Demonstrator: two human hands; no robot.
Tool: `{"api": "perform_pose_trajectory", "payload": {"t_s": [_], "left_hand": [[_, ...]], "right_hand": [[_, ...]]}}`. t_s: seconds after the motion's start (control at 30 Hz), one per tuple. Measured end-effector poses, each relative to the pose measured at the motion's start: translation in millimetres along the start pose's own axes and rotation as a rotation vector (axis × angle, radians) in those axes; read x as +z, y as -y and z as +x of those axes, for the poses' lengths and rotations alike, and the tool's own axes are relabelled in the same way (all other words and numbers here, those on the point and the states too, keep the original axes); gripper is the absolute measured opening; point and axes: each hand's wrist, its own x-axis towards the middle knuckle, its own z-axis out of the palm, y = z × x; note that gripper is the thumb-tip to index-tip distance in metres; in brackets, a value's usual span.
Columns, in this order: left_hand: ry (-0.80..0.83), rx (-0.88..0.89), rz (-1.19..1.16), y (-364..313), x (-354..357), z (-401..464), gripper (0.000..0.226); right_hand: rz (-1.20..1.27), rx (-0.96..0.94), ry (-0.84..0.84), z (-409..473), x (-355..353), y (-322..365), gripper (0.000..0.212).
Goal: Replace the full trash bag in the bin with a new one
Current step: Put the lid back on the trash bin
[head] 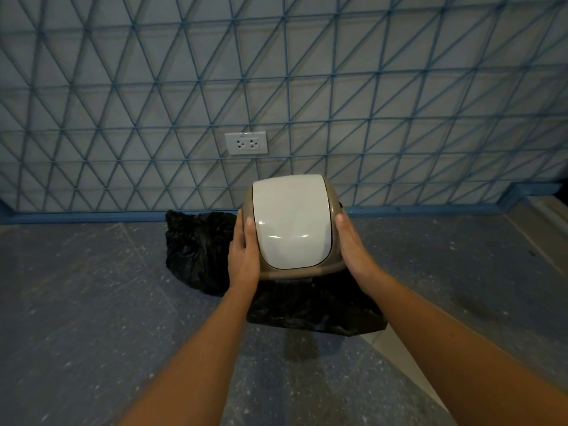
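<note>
Both hands clasp the bin's domed lid from opposite sides. The left hand point(244, 256) lies flat against the lid's left flank, fingers together and pointing away from the person, the thumb resting on the top surface near the edge of the white panel. The right hand point(353, 244) mirrors it on the right flank, fingers pressed together along the tan rim; its thumb is hidden from view. Between them sits the tan plastic swing-top lid with a glossy white flap point(292, 222), seen from above, its flap closed and catching two small glints of light.

Below the lid, a black plastic trash bag point(316, 309) spills outward in a crumpled skirt toward the person, covering whatever bin body stands beneath; the bin's walls cannot be made out. Just left of the lid, touching the baseboard, sits a second bunched black plastic bag point(196, 244), lumpy and rumpled, resting on the grey speckled floor point(76, 302).

Behind everything rises a pale wall patterned with blue triangular lines point(399, 87), edged by a blue baseboard point(92, 217). A white double electrical outlet point(246, 143) is mounted on the wall above the lid.
</note>
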Motion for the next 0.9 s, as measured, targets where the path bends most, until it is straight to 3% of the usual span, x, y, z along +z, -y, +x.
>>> {"api": "perform_pose_trajectory", "payload": {"t_s": [0.37,0.47,0.53,0.9], "left_hand": [[-0.033,-0.004,0.024,-11.0,15.4,-6.1,0.050],[-0.037,0.015,0.005,-25.7,23.9,-7.5,0.049],[-0.032,0.030,-0.001,-41.8,31.3,-7.8,0.048],[0.080,0.069,-0.079,-181.9,70.9,-33.7,0.047]], "right_hand": [[0.077,0.066,-0.083,-7.0,-13.0,8.2,0.095],[0.104,0.070,-0.119,-9.4,-25.5,20.9,0.072],[0.124,0.100,-0.157,-9.3,-38.3,31.9,0.064],[0.126,0.211,-0.343,-27.8,-127.3,160.0,0.063]]}}
